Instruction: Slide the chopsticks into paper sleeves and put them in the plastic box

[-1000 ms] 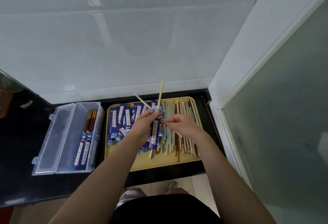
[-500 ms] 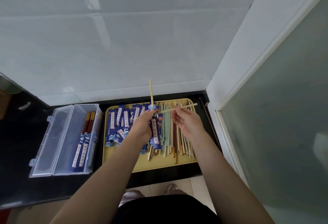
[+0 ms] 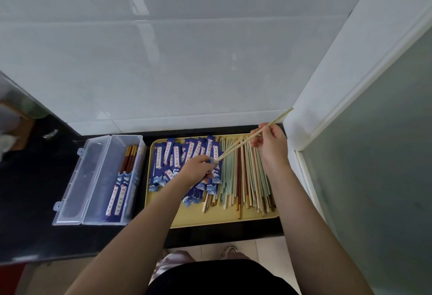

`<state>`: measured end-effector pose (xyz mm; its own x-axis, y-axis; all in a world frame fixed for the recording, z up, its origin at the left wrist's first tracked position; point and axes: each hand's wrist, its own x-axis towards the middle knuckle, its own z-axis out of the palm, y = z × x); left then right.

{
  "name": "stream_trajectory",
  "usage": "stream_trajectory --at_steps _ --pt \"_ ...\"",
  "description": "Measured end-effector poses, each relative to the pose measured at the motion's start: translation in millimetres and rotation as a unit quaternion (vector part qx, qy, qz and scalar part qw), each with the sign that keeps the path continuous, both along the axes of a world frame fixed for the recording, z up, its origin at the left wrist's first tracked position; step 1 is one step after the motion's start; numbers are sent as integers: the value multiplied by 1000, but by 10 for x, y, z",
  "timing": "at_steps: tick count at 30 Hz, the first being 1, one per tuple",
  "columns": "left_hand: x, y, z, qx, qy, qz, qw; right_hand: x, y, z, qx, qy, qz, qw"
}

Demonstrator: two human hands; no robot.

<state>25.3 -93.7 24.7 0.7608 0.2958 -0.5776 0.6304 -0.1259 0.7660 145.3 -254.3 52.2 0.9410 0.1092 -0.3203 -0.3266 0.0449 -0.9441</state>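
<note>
Two pale chopsticks [image 3: 243, 143] pinched in right hand [image 3: 271, 141], tips at blue sleeve [image 3: 214, 161] gripped by left hand [image 3: 197, 168].

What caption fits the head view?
Right hand feeds pale chopsticks into a blue sleeve held by left hand.

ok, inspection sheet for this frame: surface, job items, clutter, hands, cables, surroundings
Surface: black countertop carrying a yellow tray.
Job items: loose chopsticks and blue paper sleeves piled on the tray; open clear plastic box left of it, holding a few sleeved chopsticks.
Clutter: blurred items at far left, unidentifiable.
Hands: left hand holds a sleeve; right hand pinches a pale chopstick pair, tips at the sleeve mouth.
Cables: nothing seen.
Surroundings: white tiled wall behind, frosted glass panel on the right.
</note>
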Motion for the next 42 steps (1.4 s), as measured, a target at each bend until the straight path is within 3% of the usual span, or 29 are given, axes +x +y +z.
stream_trajectory --at_steps 11,19,27,31,36,42 --pt "-48 -51 78 -57 -25 -51 997 -51 -72 47 -58 -28 26 998" --pt "-29 -132 164 -73 -25 -55 995 -149 -87 112 -154 -33 93 983" --pt "-30 -165 157 -93 -23 -47 994 -191 -97 106 -192 -53 125 972" --pt "-53 -145 121 -100 -50 -25 993 -222 -41 7 -216 -76 182 956" --pt "-135 -4 63 -72 -63 1 995 -297 180 -31 -169 -35 186 967" --pt "-346 584 -3 -33 -98 175 979 -490 535 -238 -233 12 208 950"
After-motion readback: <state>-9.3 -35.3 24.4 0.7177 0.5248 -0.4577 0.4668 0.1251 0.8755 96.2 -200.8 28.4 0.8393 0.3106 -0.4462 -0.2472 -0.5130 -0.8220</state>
